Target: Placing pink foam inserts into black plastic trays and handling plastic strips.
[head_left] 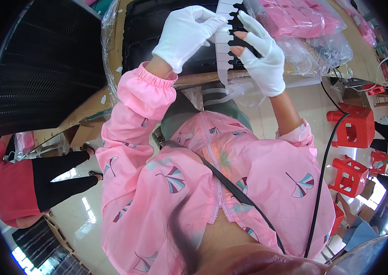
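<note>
While the left hand (182, 39) is reaching over the surface (84, 107) from its near edge, its grip is pinching a white strip (222, 51) between thumb and fingers, high on the strip's left side. The strip is lying lengthwise across a black tray (143, 43), its toothed side facing right, and its pointed lower end is hanging past the near edge of the surface. On that toothed side the right hand (266, 62) is hovering with its grip spread, two bare fingertips pointing at the teeth; whether they are touching the strip, I cannot tell. Both hands are wearing white gloves, and pink sleeves (145, 98) are covering much of the forearms.

Toward the left edge of the surface a large black panel (49, 64) is resting, with clear wrap (109, 50) running between it and the tray. Toward the right, pink packages (299, 18) are lying in clear plastic, and crumpled clear bags (336, 50) are sitting just below them. A black cable (327, 158) is hanging from the near edge at the right, beside red stools (353, 123) that are standing on the floor. Well apart, beyond the surface's left corner, a person in a red top (13, 185) is standing.
</note>
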The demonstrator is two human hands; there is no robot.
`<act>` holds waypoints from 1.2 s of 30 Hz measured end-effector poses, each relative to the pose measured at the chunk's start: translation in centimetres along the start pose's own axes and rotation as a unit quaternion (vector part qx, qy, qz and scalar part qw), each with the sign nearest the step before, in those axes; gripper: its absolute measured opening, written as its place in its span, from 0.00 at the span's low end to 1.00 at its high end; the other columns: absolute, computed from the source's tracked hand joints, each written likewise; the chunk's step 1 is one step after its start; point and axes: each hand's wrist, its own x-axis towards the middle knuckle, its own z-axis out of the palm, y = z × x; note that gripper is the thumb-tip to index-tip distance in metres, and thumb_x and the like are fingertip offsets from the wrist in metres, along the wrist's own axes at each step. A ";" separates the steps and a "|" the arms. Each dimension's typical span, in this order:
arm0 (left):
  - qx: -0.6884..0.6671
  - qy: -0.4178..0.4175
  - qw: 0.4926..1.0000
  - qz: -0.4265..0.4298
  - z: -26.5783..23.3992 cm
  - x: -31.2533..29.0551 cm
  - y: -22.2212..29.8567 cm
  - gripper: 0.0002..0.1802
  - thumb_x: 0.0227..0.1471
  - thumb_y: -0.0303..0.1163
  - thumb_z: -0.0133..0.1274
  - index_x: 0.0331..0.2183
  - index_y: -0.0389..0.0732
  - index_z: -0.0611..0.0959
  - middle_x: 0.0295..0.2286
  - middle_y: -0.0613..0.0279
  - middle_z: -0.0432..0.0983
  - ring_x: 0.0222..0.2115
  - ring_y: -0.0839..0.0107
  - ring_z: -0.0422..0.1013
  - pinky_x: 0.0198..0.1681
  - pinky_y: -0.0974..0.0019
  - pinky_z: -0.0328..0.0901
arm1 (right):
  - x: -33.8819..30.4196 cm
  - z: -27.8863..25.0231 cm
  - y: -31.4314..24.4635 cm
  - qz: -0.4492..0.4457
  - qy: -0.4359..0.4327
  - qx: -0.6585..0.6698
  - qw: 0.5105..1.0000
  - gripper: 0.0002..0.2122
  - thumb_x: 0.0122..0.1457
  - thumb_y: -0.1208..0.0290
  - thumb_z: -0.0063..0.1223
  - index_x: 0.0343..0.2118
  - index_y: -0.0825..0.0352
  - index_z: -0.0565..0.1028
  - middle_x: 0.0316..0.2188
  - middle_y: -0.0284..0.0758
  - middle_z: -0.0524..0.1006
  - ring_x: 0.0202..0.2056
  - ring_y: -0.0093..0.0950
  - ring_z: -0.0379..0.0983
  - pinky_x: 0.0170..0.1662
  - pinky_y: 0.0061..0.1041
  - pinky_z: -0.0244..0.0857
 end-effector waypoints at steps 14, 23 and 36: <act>-0.023 0.004 1.000 -0.019 0.4 -0.1 0.1 0.16 0.49 0.41 0.58 0.30 0.35 0.81 0.24 0.64 0.77 0.23 0.79 0.71 0.26 0.76 0.65 | 2.2 1.5 1.0 -0.163 0.043 -0.108 0.980 0.13 0.38 0.82 0.62 0.31 0.66 0.77 0.47 0.43 0.72 0.45 0.39 0.70 0.46 0.27 0.64; -0.054 0.002 0.997 -0.060 0.8 -0.1 -0.8 0.13 0.49 0.36 0.57 0.30 0.34 0.81 0.24 0.62 0.77 0.24 0.76 0.73 0.27 0.73 0.68 | 2.2 1.0 0.5 -0.199 0.035 -0.104 0.974 0.11 0.34 0.80 0.61 0.24 0.66 0.73 0.47 0.45 0.71 0.47 0.43 0.69 0.45 0.38 0.64; -0.008 -0.020 1.000 -0.022 -1.1 0.3 1.2 0.09 0.52 0.32 0.53 0.32 0.36 0.80 0.26 0.64 0.79 0.23 0.80 0.73 0.22 0.78 0.63 | 4.2 -3.1 11.1 0.094 -0.520 -0.053 0.847 0.05 0.45 0.85 0.44 0.25 0.73 0.73 0.35 0.41 0.75 0.35 0.32 0.73 0.41 0.26 0.66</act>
